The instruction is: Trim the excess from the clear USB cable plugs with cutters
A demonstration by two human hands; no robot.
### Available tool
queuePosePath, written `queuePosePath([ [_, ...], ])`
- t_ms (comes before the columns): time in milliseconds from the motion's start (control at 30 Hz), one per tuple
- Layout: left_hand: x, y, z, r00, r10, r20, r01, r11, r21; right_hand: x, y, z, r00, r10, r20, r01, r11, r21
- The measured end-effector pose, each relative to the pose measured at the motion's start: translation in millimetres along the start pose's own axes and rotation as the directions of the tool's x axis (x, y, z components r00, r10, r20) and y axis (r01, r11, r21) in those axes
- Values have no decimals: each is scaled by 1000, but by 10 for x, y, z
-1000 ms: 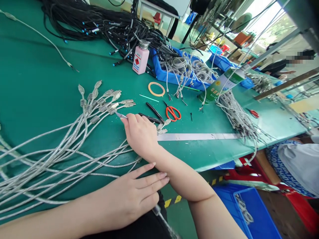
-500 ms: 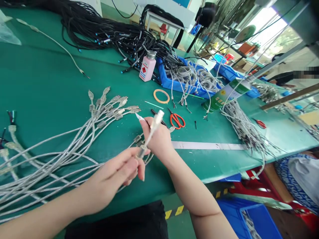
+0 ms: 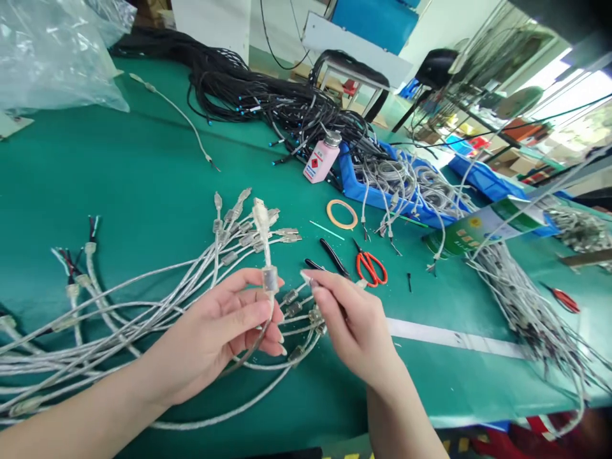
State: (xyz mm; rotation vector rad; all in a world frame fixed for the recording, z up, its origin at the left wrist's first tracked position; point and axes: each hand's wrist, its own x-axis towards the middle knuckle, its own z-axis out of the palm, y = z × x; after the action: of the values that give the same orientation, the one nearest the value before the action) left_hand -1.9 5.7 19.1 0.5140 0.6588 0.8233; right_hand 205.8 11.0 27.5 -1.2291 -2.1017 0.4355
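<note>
The left hand (image 3: 210,331) pinches a USB cable (image 3: 262,223) plug-up above the green table (image 3: 143,172); the right hand (image 3: 356,319) grips a slim, pale-tipped tool (image 3: 306,278) nearby; the pink bottle (image 3: 321,160) shows a red hazard diamond, its lettering, like the green-and-white container's (image 3: 478,226), illegible

The pink rectangular plastic bottle (image 3: 324,159) bears a red diamond-shaped hazard sign (image 3: 314,164); its small lettering is illegible.

The worktop (image 3: 143,159) is green, the bundled cables (image 3: 217,255) silvery-grey, the raised connector (image 3: 261,217) milky white, the scissor handles (image 3: 366,258) orange-red, the bottle (image 3: 323,162) pink, the ring (image 3: 329,211) tan, the tray (image 3: 352,185) blue.
</note>
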Motion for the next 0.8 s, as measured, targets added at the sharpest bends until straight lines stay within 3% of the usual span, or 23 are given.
queuePosePath([
  [133, 13, 4, -18, 1000, 3, -10, -4, 1000, -15, -55, -60, -9, 993, -77, 85, 77, 997, 2],
  [333, -8, -13, -24, 998, 36, -56, -35, 999, 17, -73, -83, 42, 986, -141, 90, 148, 986, -79],
  [800, -26, -52, -41, 993, 97, -71, -91, 992, 89, -71, -132, 80, 982, -145, 120, 162, 976, -148],
])
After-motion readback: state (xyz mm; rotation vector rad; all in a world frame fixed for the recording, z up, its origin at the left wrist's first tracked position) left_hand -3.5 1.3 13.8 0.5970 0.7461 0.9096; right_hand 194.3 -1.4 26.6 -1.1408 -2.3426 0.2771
